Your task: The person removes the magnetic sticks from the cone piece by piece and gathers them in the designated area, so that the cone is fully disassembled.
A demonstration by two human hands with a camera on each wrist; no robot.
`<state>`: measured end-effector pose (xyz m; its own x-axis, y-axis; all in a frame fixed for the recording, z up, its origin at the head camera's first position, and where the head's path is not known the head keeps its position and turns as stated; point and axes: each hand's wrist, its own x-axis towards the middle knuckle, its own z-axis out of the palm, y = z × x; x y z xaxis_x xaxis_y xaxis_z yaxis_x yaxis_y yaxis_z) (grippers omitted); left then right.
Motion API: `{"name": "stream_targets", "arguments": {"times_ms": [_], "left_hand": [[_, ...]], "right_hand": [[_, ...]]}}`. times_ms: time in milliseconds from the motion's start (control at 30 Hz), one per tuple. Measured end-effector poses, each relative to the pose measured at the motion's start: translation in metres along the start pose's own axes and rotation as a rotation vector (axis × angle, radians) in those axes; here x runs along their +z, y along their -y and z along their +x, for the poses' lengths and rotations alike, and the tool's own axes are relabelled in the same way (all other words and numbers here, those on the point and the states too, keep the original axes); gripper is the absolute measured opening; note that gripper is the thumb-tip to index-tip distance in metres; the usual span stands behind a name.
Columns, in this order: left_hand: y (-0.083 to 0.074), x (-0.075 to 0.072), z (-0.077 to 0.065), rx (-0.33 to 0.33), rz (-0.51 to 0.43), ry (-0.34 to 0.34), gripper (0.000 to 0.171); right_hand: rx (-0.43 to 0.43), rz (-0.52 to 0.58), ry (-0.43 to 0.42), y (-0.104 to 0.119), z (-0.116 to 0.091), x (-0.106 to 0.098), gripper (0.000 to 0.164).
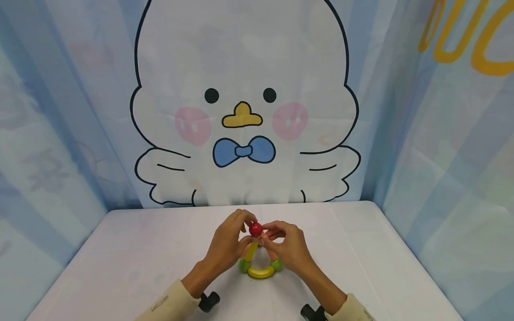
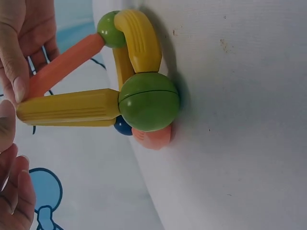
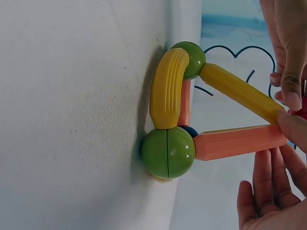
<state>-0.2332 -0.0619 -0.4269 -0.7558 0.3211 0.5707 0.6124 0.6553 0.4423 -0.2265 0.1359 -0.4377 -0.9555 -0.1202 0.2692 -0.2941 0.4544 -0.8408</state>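
My left hand (image 1: 229, 238) holds a red ball (image 1: 255, 229) with its fingers and thumb at the top of a stick-and-ball frame. Opposite it, my right hand (image 1: 291, 247) pinches the upper end of an orange stick (image 3: 240, 142), thumb and fingers on either side. A straight yellow stick (image 2: 72, 106) leans up to the same peak. At the base, a curved yellow stick (image 1: 261, 272) joins a left green ball (image 1: 244, 265) and a right green ball (image 1: 277, 265). A dark blue ball (image 2: 123, 125) shows partly behind them. Fingers hide where the sticks meet the red ball.
The frame stands on a white table (image 1: 160, 249). Behind the table's far edge hangs a cloth (image 1: 241, 178) with a cartoon duck, and cloth walls flank both sides. A black wrist device (image 1: 209, 302) sits at the left wrist, another (image 1: 313, 313) at the right.
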Motion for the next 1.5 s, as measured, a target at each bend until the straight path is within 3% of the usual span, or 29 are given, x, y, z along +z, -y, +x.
{"name": "stream_targets", "arguments": {"times_ms": [233, 733, 1167, 1500], "left_hand": [[0.005, -0.011, -0.006, -0.061, 0.024, -0.038, 0.048], [0.036, -0.031, -0.026, -0.169, 0.143, -0.002, 0.049], [0.073, -0.052, -0.037, -0.240, 0.206, 0.072, 0.048], [0.105, -0.064, -0.043, -0.300, 0.235, 0.174, 0.041]], "right_hand": [[0.014, -0.005, 0.004, 0.002, -0.001, 0.000, 0.030], [0.025, -0.008, -0.010, 0.004, -0.002, -0.002, 0.033], [0.006, 0.023, -0.016, 0.002, -0.001, -0.002, 0.032], [0.022, 0.003, -0.002, 0.003, -0.002, 0.000, 0.033]]}}
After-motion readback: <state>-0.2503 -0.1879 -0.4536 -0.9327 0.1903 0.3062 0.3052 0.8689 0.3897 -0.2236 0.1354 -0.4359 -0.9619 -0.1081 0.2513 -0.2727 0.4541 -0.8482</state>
